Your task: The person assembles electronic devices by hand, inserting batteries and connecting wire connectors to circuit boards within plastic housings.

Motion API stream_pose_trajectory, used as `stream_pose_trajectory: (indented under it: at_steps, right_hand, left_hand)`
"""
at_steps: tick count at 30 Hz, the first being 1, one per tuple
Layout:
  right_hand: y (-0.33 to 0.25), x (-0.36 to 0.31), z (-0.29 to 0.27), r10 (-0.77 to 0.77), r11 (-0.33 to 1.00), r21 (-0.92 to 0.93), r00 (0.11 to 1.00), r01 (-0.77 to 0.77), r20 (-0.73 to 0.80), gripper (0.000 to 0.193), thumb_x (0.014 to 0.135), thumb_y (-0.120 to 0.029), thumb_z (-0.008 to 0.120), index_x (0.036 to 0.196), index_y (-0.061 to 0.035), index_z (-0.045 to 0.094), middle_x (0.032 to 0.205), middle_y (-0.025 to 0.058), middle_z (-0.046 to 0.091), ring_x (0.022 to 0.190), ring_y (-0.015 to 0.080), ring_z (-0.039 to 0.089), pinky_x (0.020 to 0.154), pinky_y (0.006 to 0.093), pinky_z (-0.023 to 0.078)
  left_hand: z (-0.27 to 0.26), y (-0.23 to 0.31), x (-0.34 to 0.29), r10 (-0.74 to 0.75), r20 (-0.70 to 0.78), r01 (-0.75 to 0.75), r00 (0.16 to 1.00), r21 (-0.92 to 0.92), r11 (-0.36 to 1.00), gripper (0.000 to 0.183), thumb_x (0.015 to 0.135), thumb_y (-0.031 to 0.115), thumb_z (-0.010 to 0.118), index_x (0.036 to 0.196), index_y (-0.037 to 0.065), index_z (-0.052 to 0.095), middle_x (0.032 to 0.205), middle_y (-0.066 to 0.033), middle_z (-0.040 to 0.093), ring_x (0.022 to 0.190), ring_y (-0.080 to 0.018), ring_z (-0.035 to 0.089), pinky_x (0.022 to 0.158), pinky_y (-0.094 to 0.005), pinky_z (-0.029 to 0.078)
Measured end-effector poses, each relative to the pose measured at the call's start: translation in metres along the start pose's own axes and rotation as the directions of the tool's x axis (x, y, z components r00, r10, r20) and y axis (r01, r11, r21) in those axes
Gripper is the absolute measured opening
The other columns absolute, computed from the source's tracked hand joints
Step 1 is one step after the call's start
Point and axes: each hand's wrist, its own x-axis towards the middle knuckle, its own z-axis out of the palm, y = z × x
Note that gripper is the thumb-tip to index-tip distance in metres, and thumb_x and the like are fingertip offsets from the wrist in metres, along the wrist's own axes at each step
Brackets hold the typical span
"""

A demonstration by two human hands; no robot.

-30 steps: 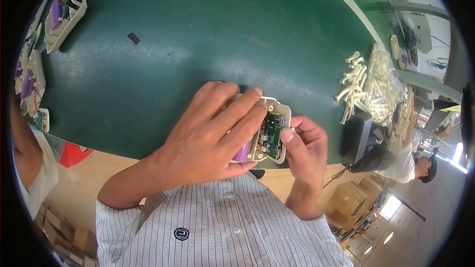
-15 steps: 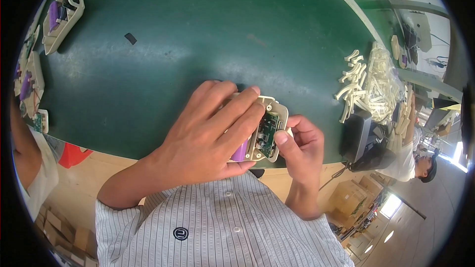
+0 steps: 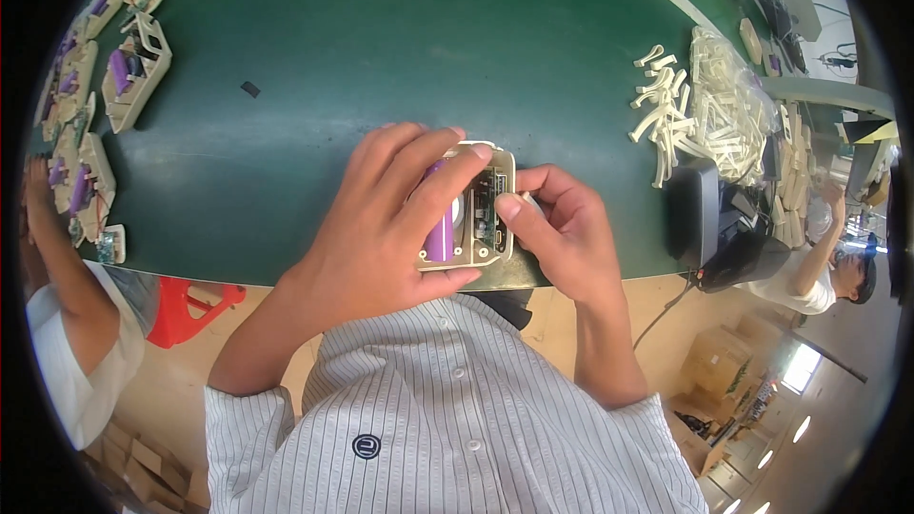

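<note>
Holds an open cream plastic housing (image 3: 470, 255) at the centre of the frame, just above the lower edge of the green bench (image 3: 324, 29). Spans its left part with the left hand (image 3: 381, 214), clamped on it with fingertips by the top rim and thumb along the lower edge. Pinches its right rim with the right hand (image 3: 568, 228), closed between thumb and bent forefinger. Inside, a purple cylindrical cell (image 3: 441, 236) partly under the left fingers and, near the right thumb, a green circuit board (image 3: 483, 221). At upper left, more open housings (image 3: 149, 92) with purple cells; inward of them, a small black piece (image 3: 250, 88). At upper right, loose cream plastic strips (image 3: 657, 100) beside a clear bag (image 3: 728, 114) of similar ones, above a black box-shaped device (image 3: 692, 214).
</note>
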Motion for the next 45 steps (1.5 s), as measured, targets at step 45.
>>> stream_pose_trajectory:
  at_steps: [45]
  right_hand:
    - [0.011,-0.02,-0.064,-0.204,0.976,0.055,0.976,0.209,-0.081,0.03,0.098,-0.006,0.062,0.128,0.0001,0.064,0.098,0.0115,0.075,0.081,0.0151,0.069,0.071,0.0295,0.052]
  left_hand:
    - [-0.031,-0.001,0.033,0.1,0.435,-0.204,0.895,0.199,0.958,0.092,0.055,0.027,0.096,0.139,0.019,0.06,0.146,-0.0209,0.048,0.133,-0.0435,0.049,0.11,-0.0632,0.035]
